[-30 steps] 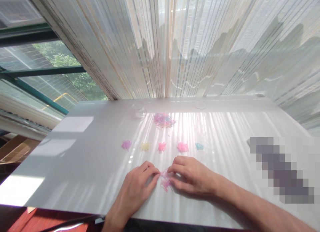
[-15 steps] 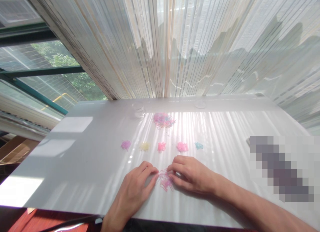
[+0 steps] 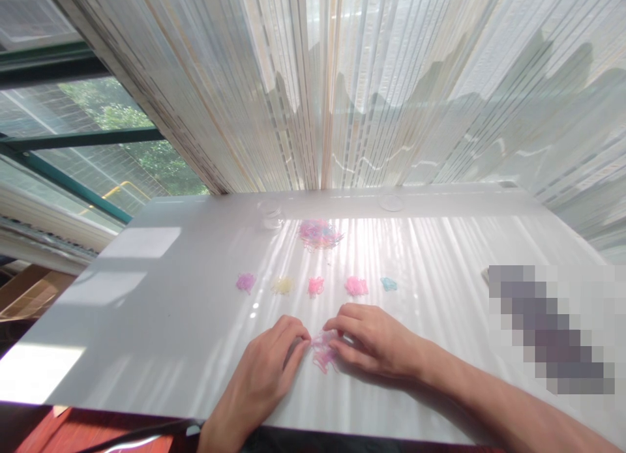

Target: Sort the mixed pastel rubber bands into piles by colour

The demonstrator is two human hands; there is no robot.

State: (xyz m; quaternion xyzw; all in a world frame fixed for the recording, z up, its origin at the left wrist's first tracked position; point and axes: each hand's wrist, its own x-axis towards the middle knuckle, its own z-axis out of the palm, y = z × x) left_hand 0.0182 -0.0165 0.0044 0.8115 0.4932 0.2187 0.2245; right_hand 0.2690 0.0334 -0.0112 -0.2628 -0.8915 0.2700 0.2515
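A small loose pile of pink-purple rubber bands [image 3: 323,360] lies on the white table between my two hands. My left hand [image 3: 267,365] is at its left edge, thumb and forefinger pinched together on a band there. From the right my right hand [image 3: 374,342] reaches over the pile, its curved thumb and forefinger apart at the tips and touching the upper bands. Beyond the hands is a row of small heaps: purple [image 3: 245,282], pale yellow [image 3: 282,285], red-pink [image 3: 315,286], pink [image 3: 357,286] and teal [image 3: 388,283].
A larger mixed-colour heap of bands [image 3: 319,234] lies farther back. Behind it stand a clear jar [image 3: 270,215] and a clear round lid [image 3: 391,203]. A blurred-out object [image 3: 548,329] lies at the right. Striped curtains [image 3: 317,88] hang along the table's far edge.
My left fingertips have closed and shifted slightly right against the pile. My right forefinger has moved a little left over the bands. The coloured heaps have stayed put.
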